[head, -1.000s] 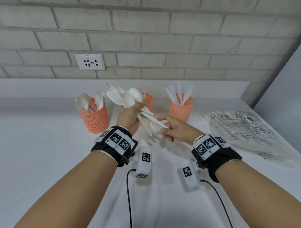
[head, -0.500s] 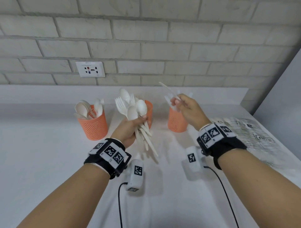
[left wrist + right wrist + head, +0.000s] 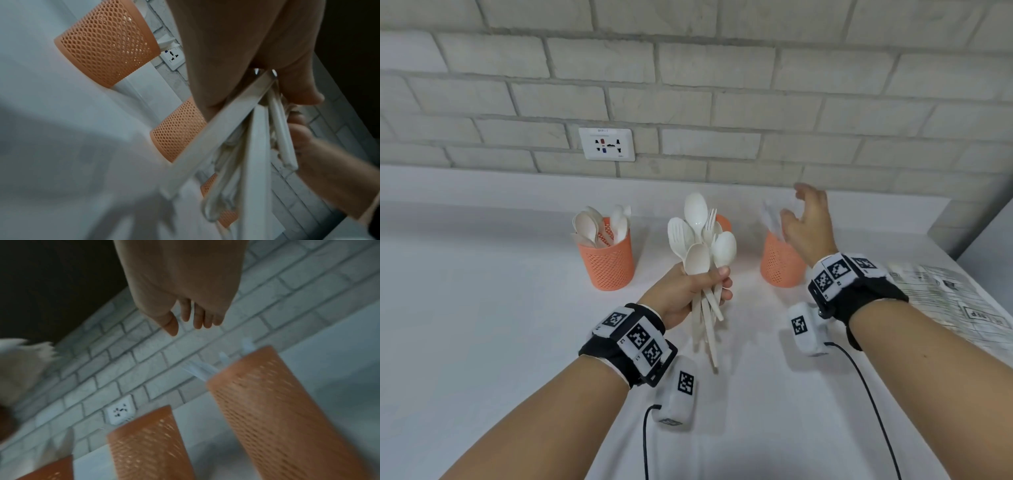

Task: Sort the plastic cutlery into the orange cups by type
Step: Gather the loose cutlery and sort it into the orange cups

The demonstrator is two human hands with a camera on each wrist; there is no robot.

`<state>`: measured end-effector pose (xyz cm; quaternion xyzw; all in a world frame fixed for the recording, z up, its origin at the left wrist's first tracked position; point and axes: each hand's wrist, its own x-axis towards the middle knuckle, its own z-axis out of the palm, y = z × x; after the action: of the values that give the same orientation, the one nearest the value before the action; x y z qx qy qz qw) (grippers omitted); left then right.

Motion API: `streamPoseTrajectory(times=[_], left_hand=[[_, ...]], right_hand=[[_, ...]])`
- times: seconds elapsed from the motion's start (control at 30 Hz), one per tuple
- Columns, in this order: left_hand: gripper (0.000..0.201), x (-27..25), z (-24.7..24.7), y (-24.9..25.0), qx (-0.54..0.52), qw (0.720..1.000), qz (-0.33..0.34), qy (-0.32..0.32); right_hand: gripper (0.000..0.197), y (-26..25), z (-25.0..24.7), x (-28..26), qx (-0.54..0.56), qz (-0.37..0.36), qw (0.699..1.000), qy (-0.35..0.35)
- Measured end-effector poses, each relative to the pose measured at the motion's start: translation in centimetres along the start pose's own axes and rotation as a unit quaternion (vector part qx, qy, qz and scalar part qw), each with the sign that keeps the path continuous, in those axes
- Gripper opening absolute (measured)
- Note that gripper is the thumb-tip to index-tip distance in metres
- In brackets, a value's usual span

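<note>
The left hand (image 3: pixel 685 294) grips a bundle of spoons and forks (image 3: pixel 702 246) by the handles, heads above the fingers; the right hand (image 3: pixel 806 229), fingers spread and empty, hovers over the right cup (image 3: pixel 779 263) of 3; next, I judge, it must pinch 1 piece from the bundle.

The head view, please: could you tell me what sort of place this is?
Probably an indoor counter or worktop set up for recording: a plain white tabletop against a pale grey brick wall, with a white wall power socket above it.
</note>
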<state>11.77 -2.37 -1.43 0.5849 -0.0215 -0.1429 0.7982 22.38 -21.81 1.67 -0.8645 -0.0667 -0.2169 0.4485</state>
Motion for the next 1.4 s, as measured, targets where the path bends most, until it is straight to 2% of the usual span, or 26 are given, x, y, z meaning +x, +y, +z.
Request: streamPoseTrajectory(times=[0.03, 0.07, 0.13, 0.2, 0.23, 0.3, 0.37, 0.5, 0.57, 0.7, 0.83, 0.97, 1.07, 1.17, 1.2, 1.27, 1.4], left_hand=[[0.007, 0.0, 0.0, 0.0, 0.006, 1.0, -0.002, 0.0], [0.008, 0.1, 0.0, 0.0, 0.012, 1.0, -0.002, 0.001], [0.008, 0.2, 0.2, 0.1, 0.021, 1.0, 0.004, 0.002], [0.006, 0.4, 0.5, 0.2, 0.025, 1.0, 0.014, -0.001], [0.006, 0.3, 0.6, 0.2, 0.028, 0.999, 0.019, -0.005], [0.006, 0.2, 0.7, 0.3, 0.04, 0.999, 0.027, -0.013], [0.005, 0.1, 0.6, 0.2, 0.047, 0.999, 0.026, -0.01], [0.006, -0.2, 0.1, 0.0, 0.045, 0.999, 0.011, -0.002], [0.002, -0.4, -0.1, -0.2, 0.047, 0.999, 0.006, 0.007], [0.002, -0.6, -0.5, -0.1, 0.047, 0.999, -0.001, 0.013], [0.016, -0.9, -0.9, 0.2, 0.058, 0.998, 0.001, 0.014], [0.018, -1.1, -1.4, 0.2, 0.057, 0.998, 0.004, 0.027], [0.015, -1.2, -1.6, -0.1, 0.068, 0.997, 0.004, 0.034], [0.013, -1.2, -1.7, -0.2, 0.071, 0.996, 0.009, 0.043], [0.015, -1.2, -1.8, -0.2, 0.073, 0.996, 0.011, 0.046], [0.016, -1.2, -1.8, -0.2, 0.083, 0.995, 0.016, 0.055], [0.012, -0.9, -1.6, -0.2, 0.116, 0.987, 0.031, 0.106]], right_hand=[[0.039, -1.2, -0.1, -0.3, 0.013, -0.037, 0.999, 0.025], [0.032, -2.5, 0.0, -0.6, 0.039, -0.063, 0.997, 0.02], [0.019, -5.1, 0.2, -1.7, 0.098, -0.077, 0.989, -0.079], [0.018, -6.9, 0.8, -2.6, 0.116, -0.055, 0.971, -0.2], [0.02, -7.3, 1.3, -3.0, 0.101, -0.047, 0.967, -0.231], [0.028, -7.6, 1.9, -3.4, 0.081, -0.037, 0.968, -0.233], [0.028, -7.7, 1.9, -3.3, 0.122, 0.01, 0.966, -0.228], [0.017, -8.1, 1.4, -2.5, 0.219, 0.137, 0.933, -0.249], [0.013, -8.2, 1.5, -2.2, 0.241, 0.16, 0.923, -0.253], [0.004, -8.5, 2.1, -2.9, 0.202, 0.146, 0.923, -0.292], [0.013, -8.5, 1.9, -3.6, 0.197, 0.103, 0.937, -0.269], [0.002, -9.6, 1.4, -3.3, 0.248, 0.073, 0.944, -0.205], [0.009, -10.7, 1.1, -2.8, 0.315, 0.059, 0.936, -0.143], [0.016, -11.9, 0.7, -2.7, 0.361, 0.016, 0.929, -0.08], [0.019, -12.0, 0.7, -2.7, 0.361, 0.003, 0.929, -0.081], [0.019, -12.3, 0.9, -3.1, 0.336, -0.008, 0.933, -0.125], [0.015, -12.2, 2.3, -5.3, 0.171, -0.02, 0.951, -0.257]])
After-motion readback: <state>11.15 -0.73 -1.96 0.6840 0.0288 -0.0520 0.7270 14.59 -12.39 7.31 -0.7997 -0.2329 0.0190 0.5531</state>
